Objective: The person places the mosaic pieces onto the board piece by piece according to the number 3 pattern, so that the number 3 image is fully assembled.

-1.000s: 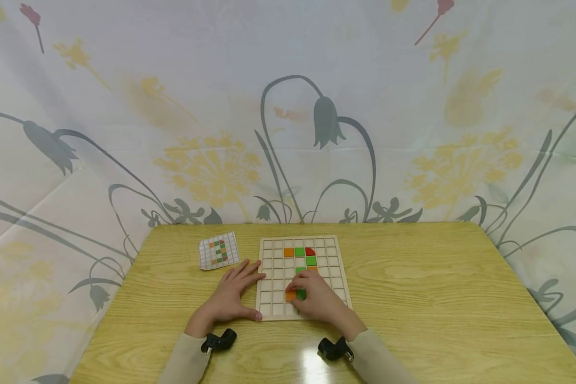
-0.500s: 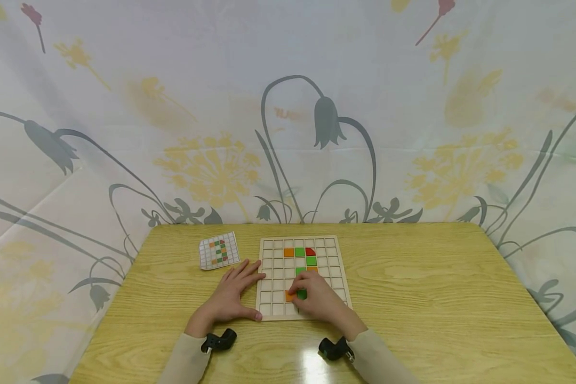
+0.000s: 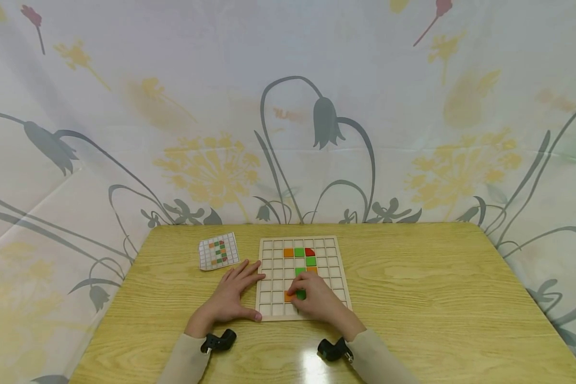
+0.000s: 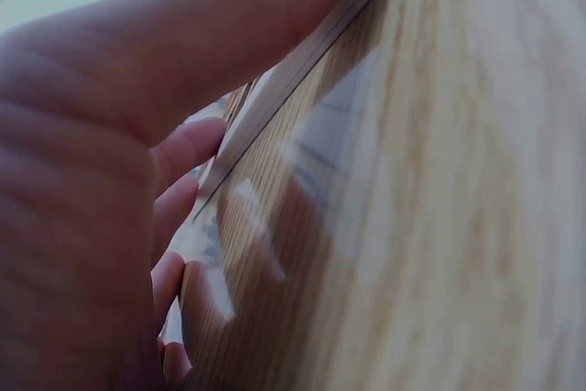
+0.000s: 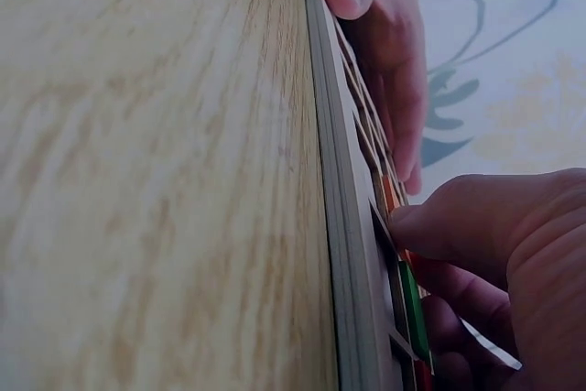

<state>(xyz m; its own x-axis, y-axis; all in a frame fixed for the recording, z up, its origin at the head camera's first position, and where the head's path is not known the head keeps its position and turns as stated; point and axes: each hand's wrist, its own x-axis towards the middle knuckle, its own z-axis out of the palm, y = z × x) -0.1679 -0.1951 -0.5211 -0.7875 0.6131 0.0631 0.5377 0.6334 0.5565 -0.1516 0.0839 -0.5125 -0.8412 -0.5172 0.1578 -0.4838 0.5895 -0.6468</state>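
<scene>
A wooden grid board (image 3: 274,308) lies on the table, with orange, green and red tiles in some cells. My right hand (image 3: 317,298) is over its lower middle. Thumb and index finger pinch an orange tile (image 3: 288,296) at its right side, and in the right wrist view the thumb touches that tile (image 5: 388,191). Partly under the hand is a dark green tile (image 3: 301,294), also visible as a green edge (image 5: 414,313) in the right wrist view. My left hand (image 3: 231,296) is spread flat along the board's left edge, its thumb and fingertips touching the frame.
A paper card (image 3: 218,251) with a printed coloured grid lies left of the board. The wooden table (image 3: 427,288) extends to both sides, with a patterned curtain (image 3: 288,117) behind it. A small black camera sits on each wrist.
The orange tile has shifted slightly left and now lies level with its cell, the right fingers staying at it. My left hand has kept its place on the board edge.
</scene>
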